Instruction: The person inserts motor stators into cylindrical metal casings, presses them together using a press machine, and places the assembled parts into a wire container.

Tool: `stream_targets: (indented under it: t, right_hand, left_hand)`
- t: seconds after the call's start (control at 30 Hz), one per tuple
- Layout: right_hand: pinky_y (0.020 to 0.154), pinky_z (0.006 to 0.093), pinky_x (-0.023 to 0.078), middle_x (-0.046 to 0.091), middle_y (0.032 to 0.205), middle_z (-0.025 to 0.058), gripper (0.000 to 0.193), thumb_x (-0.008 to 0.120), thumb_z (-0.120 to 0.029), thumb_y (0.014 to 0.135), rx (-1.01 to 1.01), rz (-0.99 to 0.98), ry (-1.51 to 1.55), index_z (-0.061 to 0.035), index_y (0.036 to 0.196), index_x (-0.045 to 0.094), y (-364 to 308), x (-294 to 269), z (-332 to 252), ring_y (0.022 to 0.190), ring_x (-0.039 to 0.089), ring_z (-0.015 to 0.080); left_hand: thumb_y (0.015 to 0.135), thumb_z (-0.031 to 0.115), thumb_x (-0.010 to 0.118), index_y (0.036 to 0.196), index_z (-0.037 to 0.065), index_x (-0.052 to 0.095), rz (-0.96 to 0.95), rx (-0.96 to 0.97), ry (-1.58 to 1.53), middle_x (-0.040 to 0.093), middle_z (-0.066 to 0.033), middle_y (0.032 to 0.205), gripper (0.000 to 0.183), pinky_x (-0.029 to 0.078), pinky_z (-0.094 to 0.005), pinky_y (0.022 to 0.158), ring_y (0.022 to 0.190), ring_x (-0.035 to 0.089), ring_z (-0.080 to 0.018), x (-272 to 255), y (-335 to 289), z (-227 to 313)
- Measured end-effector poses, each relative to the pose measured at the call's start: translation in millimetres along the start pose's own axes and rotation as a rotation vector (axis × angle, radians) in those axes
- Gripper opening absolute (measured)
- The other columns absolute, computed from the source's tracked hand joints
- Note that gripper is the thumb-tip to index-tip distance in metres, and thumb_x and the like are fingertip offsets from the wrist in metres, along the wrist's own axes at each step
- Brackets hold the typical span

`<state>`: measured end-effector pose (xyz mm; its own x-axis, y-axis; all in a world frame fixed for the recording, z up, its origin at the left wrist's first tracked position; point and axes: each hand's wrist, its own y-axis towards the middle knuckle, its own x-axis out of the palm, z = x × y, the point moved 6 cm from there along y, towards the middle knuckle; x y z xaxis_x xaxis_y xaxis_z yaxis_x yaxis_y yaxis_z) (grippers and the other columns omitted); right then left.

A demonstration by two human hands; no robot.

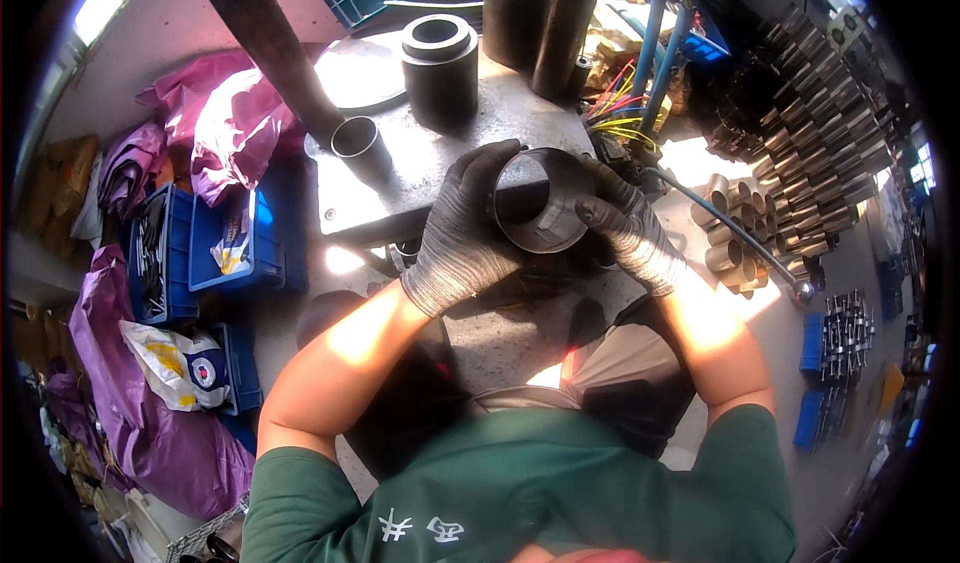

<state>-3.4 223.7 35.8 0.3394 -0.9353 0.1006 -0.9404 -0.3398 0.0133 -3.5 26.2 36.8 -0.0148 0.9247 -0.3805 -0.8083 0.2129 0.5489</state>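
Note:
A short, wide metal tube (545, 235) is held between my two hands in front of the press table's near edge, its open end facing up toward me. Gloved in grey, my left hand (468, 225) wraps around the tube's left side. My right hand (630, 218), in a matching glove, grips its right side with the thumb near the rim. Just beyond, on the metal table (400, 203), stand a small upright tube (362, 151) and a thick stepped steel cylinder (440, 83). A larger dark tube (517, 18) stands farther back.
Dark posts (265, 43) rise from the table. Blue bins (235, 248) and purple sheeting (150, 393) lie at the left. Many stacked metal tubes (820, 143) fill the right, beside a metal rod with a ball end (740, 228). Coloured wires (625, 113) hang behind the table.

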Motion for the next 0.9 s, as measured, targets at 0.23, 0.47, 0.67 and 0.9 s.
stream_targets:
  t: [0.23, 0.47, 0.67, 0.9]
  right_hand:
    - [0.115, 0.0356, 0.045, 0.065, 0.139, 0.0104, 0.058, 0.071, -0.016, 0.097, 0.117, -0.095, -0.054, -0.0020, 0.150, 0.052, -16.2, -20.8, 10.2, 0.131, 0.058, 0.0196]
    - [0.051, 0.0288, 0.053, 0.069, 0.079, 0.0090, 0.057, 0.061, -0.019, 0.092, 0.600, -0.178, -0.495, -0.0107, 0.149, 0.055, -42.9, -117.1, 41.5, 0.054, 0.062, 0.0160]
    - [0.054, 0.0374, 0.055, 0.067, 0.074, 0.0123, 0.018, 0.062, -0.017, 0.089, 0.698, 0.406, -0.640, -0.0057, 0.101, 0.069, -166.6, -324.7, 204.2, 0.060, 0.066, 0.0260]
    - [0.072, 0.0517, 0.057, 0.075, 0.103, 0.0226, 0.027, 0.065, -0.031, 0.095, 0.956, 1.358, 0.107, -0.0091, 0.108, 0.075, -413.3, -313.7, 442.2, 0.080, 0.073, 0.0382]
  left_hand:
    - [0.065, 0.024, 0.100, 0.150, 0.007, 0.047, -0.227, 0.073, 0.096, 0.060, -0.0183, 0.138, 0.102, 0.054, -0.0421, 0.106, 0.124, 0.064, -0.0337, 16.8, 2.4, 4.0]
    - [0.086, 0.019, 0.081, 0.142, 0.009, 0.057, -0.501, -0.045, -0.104, 0.067, -0.0222, 0.123, 0.063, 0.055, -0.0407, 0.100, 0.115, 0.066, -0.0387, 49.9, -18.0, -10.2]
    - [0.083, 0.024, 0.082, 0.140, 0.012, 0.059, -0.641, -0.022, 0.226, 0.067, -0.0189, 0.118, 0.063, 0.054, -0.0455, 0.095, 0.109, 0.065, -0.0403, 51.0, -16.5, -22.0]
    - [0.089, 0.023, 0.078, 0.137, 0.008, 0.062, -0.790, -0.110, 0.344, 0.068, -0.0189, 0.118, 0.053, 0.057, -0.0422, 0.090, 0.103, 0.069, -0.0353, 63.3, -30.2, -44.5]
